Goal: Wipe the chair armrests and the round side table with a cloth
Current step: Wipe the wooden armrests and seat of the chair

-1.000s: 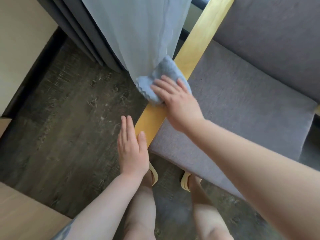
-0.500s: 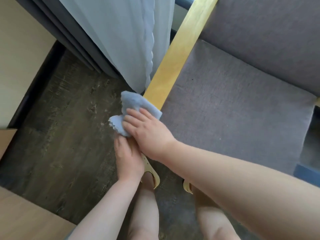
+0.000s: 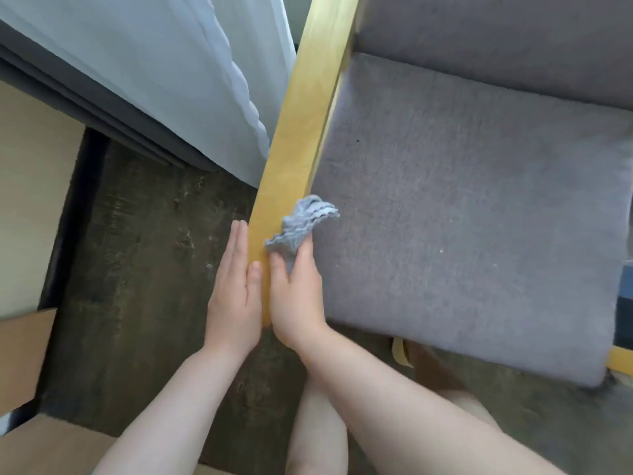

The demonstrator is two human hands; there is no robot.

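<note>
Right hand (image 3: 297, 296) pinching cloth (image 3: 298, 225) against inner edge of armrest (image 3: 301, 132) near its front end, left hand (image 3: 234, 296) flat, fingers (image 3: 238, 245) straight, against outer edge, seat cushion (image 3: 472, 214) beside cloth

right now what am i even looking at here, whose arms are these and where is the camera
There is no machine here. The camera sits on a person's head and looks down, so the two bare arms are that person's own. They stand at a chair with a grey seat cushion and a pale wooden armrest. The right hand grips a bunched blue-grey cloth on the inner side of the armrest's near end. The left hand lies flat with straight fingers on its outer side. A pale curtain hangs to the left, above a dark floor. No round side table can be seen.
</note>
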